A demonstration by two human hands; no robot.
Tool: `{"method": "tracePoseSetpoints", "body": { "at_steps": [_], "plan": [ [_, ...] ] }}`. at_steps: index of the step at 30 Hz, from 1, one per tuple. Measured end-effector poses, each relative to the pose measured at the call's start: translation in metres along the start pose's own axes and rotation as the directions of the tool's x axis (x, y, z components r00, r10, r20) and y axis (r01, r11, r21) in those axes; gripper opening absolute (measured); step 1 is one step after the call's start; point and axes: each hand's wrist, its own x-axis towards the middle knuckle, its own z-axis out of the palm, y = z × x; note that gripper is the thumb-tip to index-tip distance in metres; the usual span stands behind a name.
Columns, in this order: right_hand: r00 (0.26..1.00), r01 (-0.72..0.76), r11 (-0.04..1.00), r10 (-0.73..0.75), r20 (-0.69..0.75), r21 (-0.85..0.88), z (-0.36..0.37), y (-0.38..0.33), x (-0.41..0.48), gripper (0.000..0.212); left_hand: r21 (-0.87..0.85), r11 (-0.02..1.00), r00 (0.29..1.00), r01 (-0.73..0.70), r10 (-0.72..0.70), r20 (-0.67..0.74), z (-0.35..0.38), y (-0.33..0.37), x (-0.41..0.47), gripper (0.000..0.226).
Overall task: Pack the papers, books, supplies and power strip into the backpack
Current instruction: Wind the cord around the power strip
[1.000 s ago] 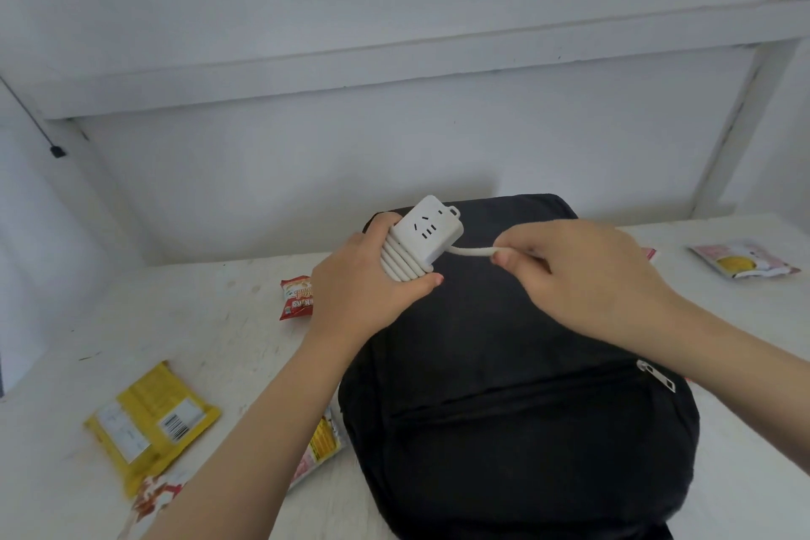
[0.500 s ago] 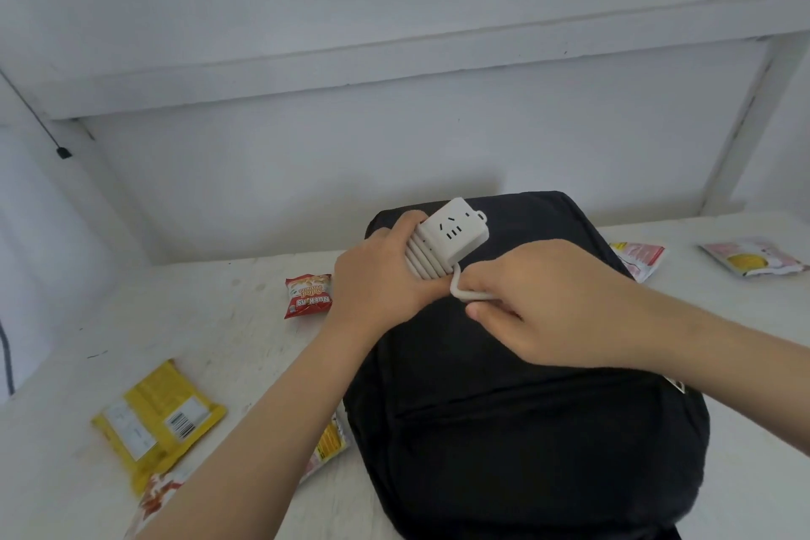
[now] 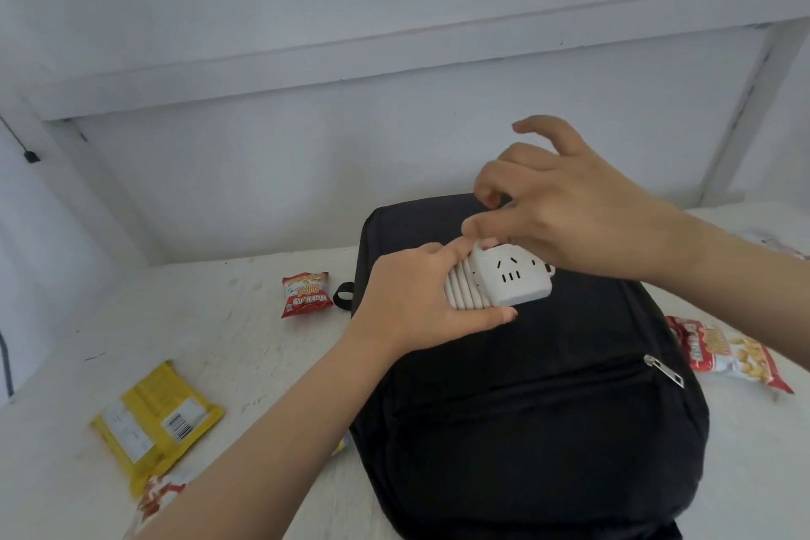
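So the small white cube-shaped power strip (image 3: 513,278), with its white cord wound in neat loops around the body, was held just above the top half of the black fabric backpack (image 3: 526,417), not in it. The left hand (image 3: 416,298) had a solid grasp on it, thumb along the lower edge and fingers over the coils on the other side. The right hand (image 3: 570,206) was over the strip's far edge with the index finger and thumb bent down against it and the other fingers lifted, but honestly I couldn't tell if it was pinching the cord end or just touching. The backpack lay flat on the scuffed white table (image 3: 219,346), its front pocket zipped closed with the silver zipper pull (image 3: 664,370) on the right. Around it were snacks: a small red snack packet (image 3: 305,293) just left of the bag's top, a yellow foil packet (image 3: 153,425) near the left forearm, and a red-and-white snack bag (image 3: 727,353) poking out from the bag's right side.
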Motion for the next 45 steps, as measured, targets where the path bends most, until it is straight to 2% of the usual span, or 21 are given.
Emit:
{"method": "tracePoseSetpoints", "body": {
  "at_steps": [4,7,9,11,15,18,24,27,30,35,40,45],
  "plan": [
    [0.992,-0.127,0.986,0.128,0.003,0.107,0.003,0.011,-0.010,0.032,0.009,0.999,0.998,-0.047,0.047,-0.052,-0.006,0.001,0.002,0.067],
    [0.984,-0.177,0.943,0.171,0.046,0.280,0.001,0.016,-0.014,0.035,0.007,0.995,0.987,-0.103,0.103,-0.123,-0.013,0.003,0.003,0.066],
    [0.960,-0.279,0.838,0.261,0.104,0.468,-0.001,0.020,-0.016,0.029,0.036,0.986,0.972,-0.161,0.164,-0.166,-0.016,0.005,0.003,0.066],
    [0.919,-0.385,0.686,0.345,0.189,0.617,-0.003,0.024,-0.018,0.031,0.066,0.973,0.955,-0.221,0.230,-0.188,-0.018,0.005,0.004,0.068],
    [0.859,-0.493,0.425,0.374,0.349,0.759,-0.003,0.027,-0.020,0.027,0.119,0.950,0.926,-0.289,0.309,-0.215,-0.021,0.007,0.003,0.074],
    [0.841,-0.517,0.311,0.360,0.405,0.797,-0.001,0.028,-0.022,0.025,0.192,0.927,0.912,-0.323,0.359,-0.200,-0.021,0.008,0.000,0.071],
    [0.796,-0.561,0.166,0.377,0.473,0.811,0.005,0.022,-0.022,0.032,0.254,0.882,0.874,-0.396,0.447,-0.191,-0.012,0.007,-0.001,0.061],
    [0.765,-0.585,0.087,0.389,0.513,0.807,0.008,0.020,-0.023,0.035,0.242,0.890,0.876,-0.387,0.437,-0.205,-0.011,0.004,-0.002,0.061],
    [0.739,-0.590,-0.012,0.392,0.547,0.807,0.012,0.019,-0.028,0.029,0.205,0.905,0.877,-0.372,0.415,-0.240,-0.012,0.002,-0.004,0.062],
    [0.696,-0.510,-0.175,0.491,0.524,0.842,0.017,0.007,-0.040,0.027,0.020,0.961,0.918,-0.275,0.269,-0.290,-0.016,0.001,-0.007,0.062],
    [0.638,-0.387,-0.193,0.651,0.412,0.902,0.023,-0.025,-0.039,0.032,-0.205,0.969,0.950,-0.134,0.067,-0.304,-0.016,0.002,-0.008,0.059],
    [0.637,-0.253,-0.160,0.715,0.288,0.954,0.020,-0.049,-0.033,0.046,-0.494,0.869,0.947,-0.036,-0.128,-0.293,-0.016,0.008,-0.001,0.049]
  ]
}}
